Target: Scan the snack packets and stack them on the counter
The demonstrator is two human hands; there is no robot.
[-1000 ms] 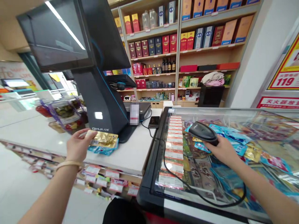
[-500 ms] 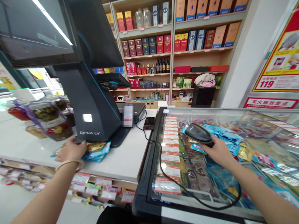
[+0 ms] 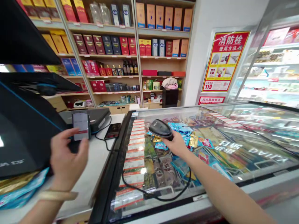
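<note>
Two bare hands at a shop checkout: right hand point(image 3: 176, 144) wrapped around a handheld barcode scanner point(image 3: 161, 129); left hand point(image 3: 67, 158) raised, fingers curled and parted, nothing visibly held.

Scanner sits in the right grip, nose up, just above a glass-topped freezer point(image 3: 235, 140); its black cable point(image 3: 154, 196) loops down across the glass below the grip. Snack packets point(image 3: 187, 143) lie under the glass around the scanner, with a column of price labels point(image 3: 134, 158) left of the grip. Left of that, on a white counter point(image 3: 93, 165): gold and blue foil packets point(image 3: 16, 189) below the left hand, not touching it; a phone point(image 3: 112, 130) just beyond. Fingertips sit beside a black checkout terminal point(image 3: 21, 133). Far ahead: shelves of boxed liquor point(image 3: 105, 43).
</note>
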